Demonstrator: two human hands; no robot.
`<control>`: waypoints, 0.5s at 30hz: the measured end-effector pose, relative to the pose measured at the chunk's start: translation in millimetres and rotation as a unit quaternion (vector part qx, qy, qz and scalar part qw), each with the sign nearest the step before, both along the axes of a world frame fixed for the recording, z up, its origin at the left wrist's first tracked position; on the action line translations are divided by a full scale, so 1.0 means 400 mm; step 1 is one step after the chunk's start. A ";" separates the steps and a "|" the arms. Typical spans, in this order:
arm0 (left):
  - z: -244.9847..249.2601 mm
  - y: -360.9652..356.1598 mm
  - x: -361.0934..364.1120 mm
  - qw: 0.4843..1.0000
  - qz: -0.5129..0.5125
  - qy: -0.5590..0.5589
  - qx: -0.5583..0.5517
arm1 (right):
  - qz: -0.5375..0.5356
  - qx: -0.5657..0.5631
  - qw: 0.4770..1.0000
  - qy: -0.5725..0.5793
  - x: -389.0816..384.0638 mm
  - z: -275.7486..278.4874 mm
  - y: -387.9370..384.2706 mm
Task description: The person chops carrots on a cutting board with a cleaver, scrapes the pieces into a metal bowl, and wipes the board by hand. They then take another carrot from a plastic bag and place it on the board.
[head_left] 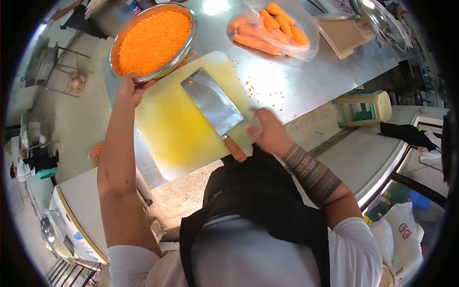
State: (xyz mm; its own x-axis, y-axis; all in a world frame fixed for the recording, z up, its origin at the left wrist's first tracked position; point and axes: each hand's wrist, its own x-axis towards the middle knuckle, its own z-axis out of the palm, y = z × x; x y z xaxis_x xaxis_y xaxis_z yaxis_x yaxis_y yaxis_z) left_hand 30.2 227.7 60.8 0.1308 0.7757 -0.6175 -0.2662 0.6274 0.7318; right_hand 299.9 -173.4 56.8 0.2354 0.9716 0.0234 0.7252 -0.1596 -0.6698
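Note:
A large metal bowl (190,36) heaped with finely chopped orange carrot (155,40) stands at the table's back left. My left hand (134,91) grips its near rim, close to the corner of the cutting board. The yellow-stained cutting board (177,119) lies in front of me. On it rests a cleaver (213,100), its wooden handle (234,149) pointing towards me and orange bits on the blade. Slightly blurred, my right hand (270,130) is at the board's right edge, beside the cleaver, thumb and fingers apart with nothing seen between them.
A clear plastic bag (306,48) of whole carrots (282,24) sits at the back of the steel table (306,81), with brown cardboard (342,36) to its right. Orange scraps are scattered near the board. A plastic stool (380,107) stands right of the table.

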 end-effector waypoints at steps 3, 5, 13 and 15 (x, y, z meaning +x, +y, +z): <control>0.009 -0.059 -0.002 0.999 0.025 0.000 0.037 | -0.132 0.040 0.981 -0.139 0.203 -0.060 -0.057; 0.002 -0.120 -0.029 0.995 0.031 0.010 0.096 | -0.189 0.046 0.961 -0.195 0.314 -0.134 -0.105; -0.005 -0.866 0.165 0.692 -0.307 0.459 0.464 | -0.053 -0.061 0.972 -0.221 0.287 -0.157 0.025; -0.018 -0.912 0.183 0.680 -0.336 0.484 0.437 | 0.051 -0.033 0.983 -0.173 0.279 -0.157 0.088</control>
State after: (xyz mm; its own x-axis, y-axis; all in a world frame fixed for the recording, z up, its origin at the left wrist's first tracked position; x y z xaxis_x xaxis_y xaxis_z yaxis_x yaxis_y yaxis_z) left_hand 103.5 -137.3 53.8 0.4971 0.8677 -0.0078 0.7373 -0.4176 0.5310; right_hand 411.5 -138.3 -5.9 0.1255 0.9919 0.0208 0.9221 -0.1089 -0.3713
